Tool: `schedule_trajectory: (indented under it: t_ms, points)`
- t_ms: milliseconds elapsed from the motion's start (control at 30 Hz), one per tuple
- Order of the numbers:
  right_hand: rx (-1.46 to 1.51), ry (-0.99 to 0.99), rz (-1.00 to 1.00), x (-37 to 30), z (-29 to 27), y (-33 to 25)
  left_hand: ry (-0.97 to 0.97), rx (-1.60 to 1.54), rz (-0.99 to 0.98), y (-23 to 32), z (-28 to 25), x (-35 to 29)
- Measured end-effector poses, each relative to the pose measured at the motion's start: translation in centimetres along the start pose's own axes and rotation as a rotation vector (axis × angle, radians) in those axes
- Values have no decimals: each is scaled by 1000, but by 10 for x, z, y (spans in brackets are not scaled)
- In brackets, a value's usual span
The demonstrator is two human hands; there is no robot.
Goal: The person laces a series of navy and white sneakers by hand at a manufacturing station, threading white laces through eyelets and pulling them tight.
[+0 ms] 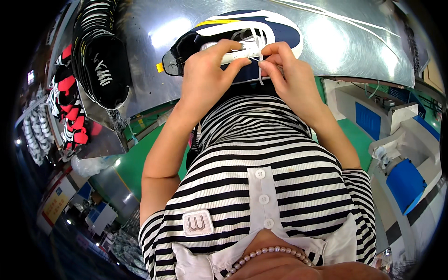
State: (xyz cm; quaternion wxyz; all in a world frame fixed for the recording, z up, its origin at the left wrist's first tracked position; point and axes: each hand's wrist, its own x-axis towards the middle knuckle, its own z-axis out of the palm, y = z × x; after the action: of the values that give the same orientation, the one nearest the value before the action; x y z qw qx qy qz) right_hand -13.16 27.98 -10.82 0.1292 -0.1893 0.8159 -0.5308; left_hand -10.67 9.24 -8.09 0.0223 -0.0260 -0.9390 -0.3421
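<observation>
A stack of black shoe uppers [100,56] stands at the left of the shiny metal table [345,42], well apart from the hands. The left hand [205,77] lies flat on the navy-and-white shoe upper [261,25] at the table's near edge, fingers curled over its lacing area. Just beside it, the right hand [287,70] pinches a white lace [260,74] between fingertips; loose white laces [326,16] lie farther right.

Left hand [205,74]: rests on the navy and white shoe upper [242,32], fingers curled over its lacing area.
Right hand [287,70]: at three o'clock of the left, pinching a white lace [259,72].
Metal table [336,42]: bears the upper.
Loose white laces [326,16]: at two o'clock of the hands.
Stacked black uppers [100,51]: at nine o'clock.
</observation>
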Motion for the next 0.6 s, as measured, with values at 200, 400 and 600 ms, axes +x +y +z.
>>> schedule_trajectory:
  t_ms: [200, 400, 600]
  points:
    - [26, -42, 82, 5, -2, -6, 24, 40, 166, -6, 3, -1]
    - [-90, -69, 44, 2, -9, -11, 59, -18, 156, -6, 5, 1]
    - [-254, -57, -164, -1, -9, -4, -74, -202, -61, -3, -5, 4]
